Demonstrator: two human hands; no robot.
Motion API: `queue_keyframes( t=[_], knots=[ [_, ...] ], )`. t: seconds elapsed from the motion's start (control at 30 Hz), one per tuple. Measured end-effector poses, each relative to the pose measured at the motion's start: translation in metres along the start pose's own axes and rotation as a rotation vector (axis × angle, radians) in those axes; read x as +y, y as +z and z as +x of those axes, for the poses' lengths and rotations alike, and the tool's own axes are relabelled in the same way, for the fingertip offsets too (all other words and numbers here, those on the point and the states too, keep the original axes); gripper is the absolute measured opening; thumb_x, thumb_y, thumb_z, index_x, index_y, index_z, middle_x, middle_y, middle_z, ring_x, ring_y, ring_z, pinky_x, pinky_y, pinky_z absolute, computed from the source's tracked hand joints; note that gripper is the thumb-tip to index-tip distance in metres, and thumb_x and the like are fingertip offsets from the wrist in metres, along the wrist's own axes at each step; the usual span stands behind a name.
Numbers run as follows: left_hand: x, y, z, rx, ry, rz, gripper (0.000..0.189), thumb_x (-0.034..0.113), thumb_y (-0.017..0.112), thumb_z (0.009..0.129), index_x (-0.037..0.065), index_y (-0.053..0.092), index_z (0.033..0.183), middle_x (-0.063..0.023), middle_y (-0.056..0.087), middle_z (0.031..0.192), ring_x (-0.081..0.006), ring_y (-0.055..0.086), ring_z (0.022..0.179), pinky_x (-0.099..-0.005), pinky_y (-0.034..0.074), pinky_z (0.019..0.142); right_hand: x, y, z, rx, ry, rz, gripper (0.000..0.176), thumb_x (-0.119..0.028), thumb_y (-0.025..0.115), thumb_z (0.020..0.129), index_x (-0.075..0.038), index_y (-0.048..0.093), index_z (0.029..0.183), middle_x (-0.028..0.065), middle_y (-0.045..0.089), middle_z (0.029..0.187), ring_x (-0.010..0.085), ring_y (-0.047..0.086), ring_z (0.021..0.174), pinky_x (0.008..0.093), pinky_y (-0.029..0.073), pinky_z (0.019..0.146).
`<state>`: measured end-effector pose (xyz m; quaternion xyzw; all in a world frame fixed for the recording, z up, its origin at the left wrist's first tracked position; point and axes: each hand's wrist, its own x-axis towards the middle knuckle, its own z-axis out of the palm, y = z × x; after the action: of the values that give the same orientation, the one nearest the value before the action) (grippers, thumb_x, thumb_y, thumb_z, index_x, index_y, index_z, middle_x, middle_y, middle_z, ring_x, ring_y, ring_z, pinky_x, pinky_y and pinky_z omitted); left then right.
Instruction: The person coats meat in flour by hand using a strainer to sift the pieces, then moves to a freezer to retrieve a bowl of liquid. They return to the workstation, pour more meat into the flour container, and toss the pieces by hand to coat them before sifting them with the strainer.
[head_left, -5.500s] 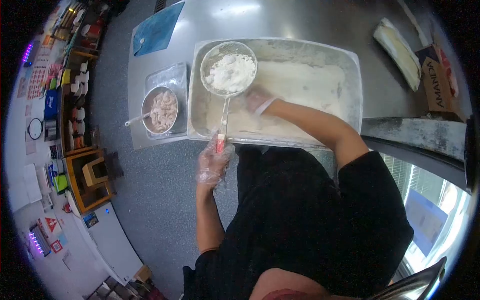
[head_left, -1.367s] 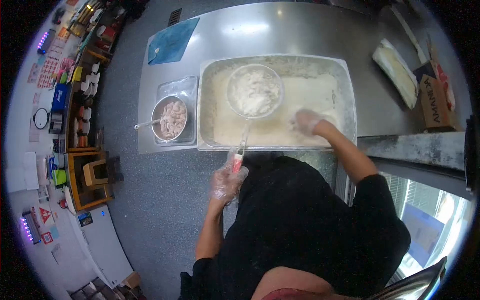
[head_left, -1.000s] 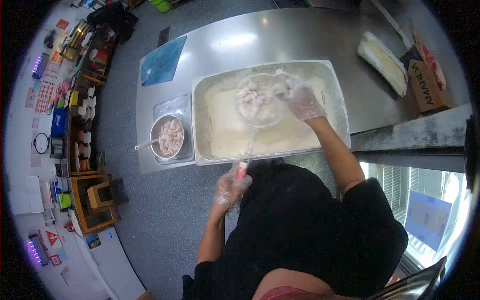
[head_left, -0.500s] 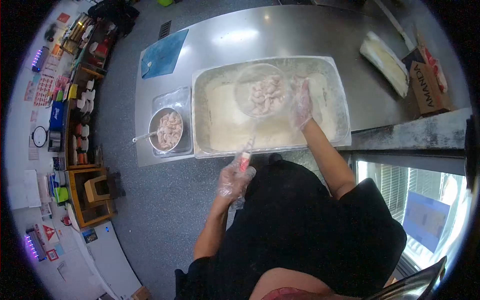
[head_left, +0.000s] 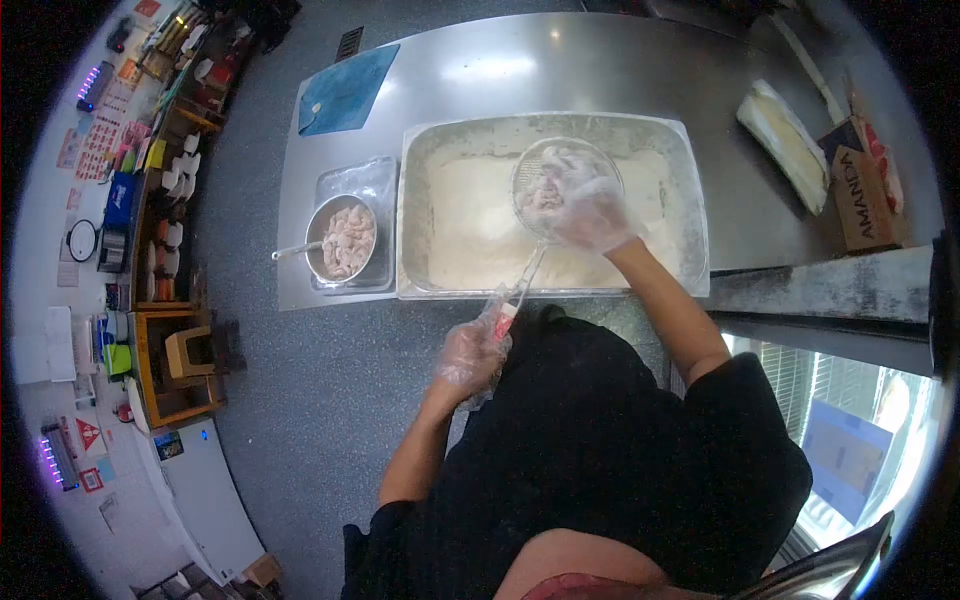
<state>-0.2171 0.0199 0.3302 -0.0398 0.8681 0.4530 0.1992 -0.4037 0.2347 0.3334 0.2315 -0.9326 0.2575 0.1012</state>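
Observation:
My left hand (head_left: 474, 352), in a clear plastic glove, is closed around the red-and-white handle of a wire strainer (head_left: 522, 200). The strainer's round basket holds pale floured pieces (head_left: 546, 188) over a large metal tray (head_left: 402, 225) with a layer of flour (head_left: 470, 215). My right hand (head_left: 598, 218), also gloved, lies over the right part of the basket; it is blurred, and its fingers cannot be made out. Left of the tray, a bowl (head_left: 314, 262) with a handle holds more pale pieces (head_left: 347, 242) and stands in a clear shallow container (head_left: 383, 178).
A blue cloth (head_left: 348, 92) lies at the back left of the steel table (head_left: 620, 65). On the right are a plastic-wrapped package (head_left: 783, 145) and a brown cardboard box (head_left: 860, 200). Shelves (head_left: 165, 225) stand beyond the floor on the left.
My right hand has moved left from beside the strainer to over its basket. The strainer now sits a little farther right, and the view has shifted slightly.

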Motion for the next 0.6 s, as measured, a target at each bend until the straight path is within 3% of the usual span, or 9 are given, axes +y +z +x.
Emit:
queue_keyframes(
  t=[0.07, 0.13, 0.2, 0.27, 0.3, 0.37, 0.5, 0.57, 0.6],
  knots=[
    [0.018, -0.004, -0.001, 0.004, 0.043, 0.116, 0.046, 0.015, 0.062, 0.085, 0.004, 0.052, 0.129, -0.0175, 0.067, 0.093, -0.0153, 0.063, 0.079, -0.0302, 0.048, 0.075, 0.010, 0.018, 0.005, -0.166, -0.023, -0.306, 0.047, -0.038, 0.044, 0.091, -0.009, 0.054, 0.127, 0.0226, 0.048, 0.132, 0.0358, 0.041, 0.126, 0.0454, 0.022, 0.112],
    [0.026, -0.001, -0.002, 0.024, 0.077, 0.183, 0.049, 0.017, 0.059, 0.085, 0.008, 0.049, 0.133, -0.0265, 0.063, 0.090, -0.0261, 0.067, 0.079, -0.0344, 0.050, 0.074, 0.025, 0.021, 0.004, -0.199, -0.048, -0.291, 0.046, -0.038, 0.043, 0.092, -0.010, 0.053, 0.128, 0.0220, 0.048, 0.132, 0.0361, 0.041, 0.127, 0.0458, 0.021, 0.112],
    [0.018, 0.004, 0.003, -0.015, 0.045, 0.180, 0.050, 0.016, 0.059, 0.085, 0.009, 0.049, 0.133, -0.0260, 0.064, 0.088, -0.0310, 0.066, 0.079, -0.0368, 0.050, 0.072, 0.017, 0.007, 0.005, -0.252, -0.075, -0.263, 0.046, -0.038, 0.041, 0.092, -0.012, 0.053, 0.129, 0.0214, 0.048, 0.132, 0.0363, 0.041, 0.127, 0.0462, 0.020, 0.112],
    [0.014, 0.007, 0.005, -0.057, 0.020, 0.179, 0.050, 0.016, 0.059, 0.085, 0.010, 0.048, 0.134, -0.0255, 0.064, 0.086, -0.0360, 0.066, 0.079, -0.0392, 0.050, 0.071, 0.000, -0.023, 0.012, -0.644, -0.213, -0.493, 0.047, -0.037, 0.040, 0.093, -0.013, 0.050, 0.132, 0.0199, 0.046, 0.136, 0.0359, 0.038, 0.130, 0.0450, 0.018, 0.113],
    [0.013, 0.006, 0.006, -0.010, 0.103, 0.209, 0.049, 0.015, 0.058, 0.084, 0.010, 0.049, 0.132, -0.0261, 0.063, 0.085, -0.0374, 0.065, 0.078, -0.0406, 0.049, 0.070, 0.021, 0.004, 0.005, -0.645, -0.206, -0.501, 0.047, -0.037, 0.040, 0.093, -0.013, 0.050, 0.132, 0.0199, 0.046, 0.136, 0.0359, 0.038, 0.130, 0.0450, 0.018, 0.113],
    [0.018, 0.005, 0.013, 0.037, 0.212, 0.229, 0.049, 0.014, 0.058, 0.084, 0.009, 0.050, 0.131, -0.0267, 0.063, 0.084, -0.0388, 0.065, 0.077, -0.0420, 0.049, 0.068, 0.085, 0.076, -0.009, -0.131, -0.329, -0.437, 0.040, -0.034, 0.043, 0.091, -0.013, 0.057, 0.121, 0.0139, 0.053, 0.128, 0.0338, 0.044, 0.124, 0.0469, 0.022, 0.110],
    [0.029, -0.004, 0.014, -0.024, 0.091, 0.254, 0.044, 0.006, 0.058, 0.074, 0.004, 0.058, 0.117, -0.0288, 0.061, 0.085, -0.0443, 0.060, 0.083, -0.0481, 0.048, 0.075, 0.098, 0.080, -0.013, 0.156, -0.482, -0.365, 0.034, -0.030, 0.047, 0.087, -0.010, 0.059, 0.113, 0.0098, 0.058, 0.118, 0.0289, 0.049, 0.116, 0.0450, 0.031, 0.104],
    [0.021, -0.003, 0.017, -0.027, 0.124, 0.281, 0.042, 0.007, 0.056, 0.075, 0.005, 0.058, 0.118, -0.0286, 0.061, 0.085, -0.0443, 0.060, 0.084, -0.0486, 0.047, 0.076, 0.113, 0.074, -0.001, -0.406, -0.022, -0.047, 0.031, -0.030, 0.049, 0.085, -0.009, 0.061, 0.104, 0.0074, 0.061, 0.105, 0.0249, 0.055, 0.105, 0.0415, 0.041, 0.094],
    [0.018, -0.001, 0.020, -0.028, 0.125, 0.284, 0.042, 0.007, 0.056, 0.075, 0.005, 0.058, 0.118, -0.0286, 0.061, 0.085, -0.0443, 0.060, 0.084, -0.0486, 0.047, 0.076, 0.104, 0.058, 0.005, -0.403, -0.021, -0.046, 0.031, -0.030, 0.049, 0.085, -0.009, 0.061, 0.104, 0.0074, 0.061, 0.105, 0.0249, 0.055, 0.105, 0.0415, 0.041, 0.094]
  ],
)
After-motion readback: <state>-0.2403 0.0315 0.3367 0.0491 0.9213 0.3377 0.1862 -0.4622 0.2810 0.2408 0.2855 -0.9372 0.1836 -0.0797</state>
